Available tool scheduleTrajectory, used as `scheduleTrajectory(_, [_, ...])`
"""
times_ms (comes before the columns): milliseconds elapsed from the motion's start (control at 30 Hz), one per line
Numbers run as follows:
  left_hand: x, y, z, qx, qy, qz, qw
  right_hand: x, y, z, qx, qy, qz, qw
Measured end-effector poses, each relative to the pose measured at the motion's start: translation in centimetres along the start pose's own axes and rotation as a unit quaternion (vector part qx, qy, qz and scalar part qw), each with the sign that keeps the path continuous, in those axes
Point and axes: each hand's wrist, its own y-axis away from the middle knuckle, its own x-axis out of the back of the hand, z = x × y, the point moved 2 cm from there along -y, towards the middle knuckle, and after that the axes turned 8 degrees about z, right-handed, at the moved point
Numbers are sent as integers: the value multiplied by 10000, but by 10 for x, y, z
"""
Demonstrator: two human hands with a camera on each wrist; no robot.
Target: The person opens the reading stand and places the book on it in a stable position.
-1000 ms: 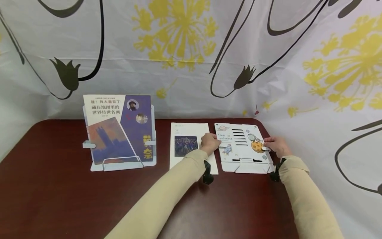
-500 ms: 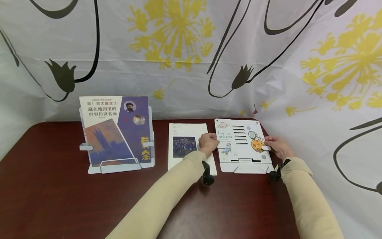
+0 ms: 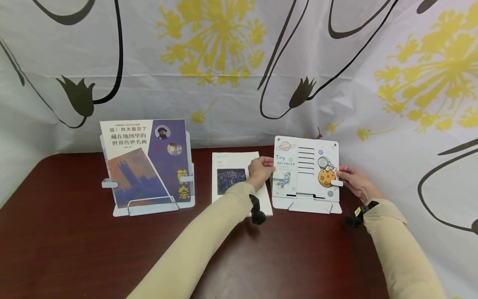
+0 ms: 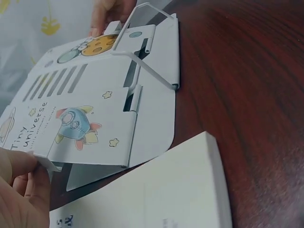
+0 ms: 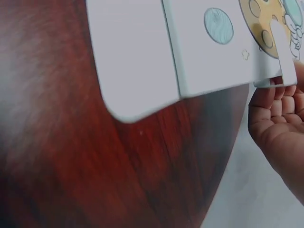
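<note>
A white book stand [image 3: 306,174] printed with "Tiny universe", a rocket and an astronaut is at the right of the table. Its back panel leans up from a flat base plate [image 4: 154,114], leaving a gap beneath it in the left wrist view. My left hand [image 3: 261,171] pinches the panel's left edge, thumb over the front beside the small side clip. On the opposite edge, my right hand [image 3: 356,180] holds the panel by the other clip [image 5: 284,59], fingers curled behind it. A wire page rest [image 4: 147,66] stands out at the stand's front.
A white book [image 3: 231,162] with a dark picture lies flat under my left forearm, close to the stand. Farther left, a purple and white book [image 3: 168,166] leans on another stand [image 3: 151,209]. A patterned cloth [image 3: 231,104] hangs behind the dark red table [image 3: 74,249].
The stand's back panel has risen from lying nearly flat to a more upright lean. Both hands have stayed on its edges, the right one shifting slightly outward to the right.
</note>
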Motion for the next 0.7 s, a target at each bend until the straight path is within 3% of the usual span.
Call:
scheduleTrajectory(200, [5,-3,9,-231,-77,-106,9996,-3,14,-5,428,-521,-259,9974])
scheduleTrajectory(400, [10,-5,20,-624,-289,-187,9975,-5,28,-8,763,-560,-89,9955])
scheduleTrajectory(600, [18,-11,58,-1522,-428,-3,9874,-8,41,-9,1054,-776,95,9914])
scheduleTrajectory(700, [21,-14,81,-2122,-520,106,9758,-11,47,-9,1148,-849,191,9896])
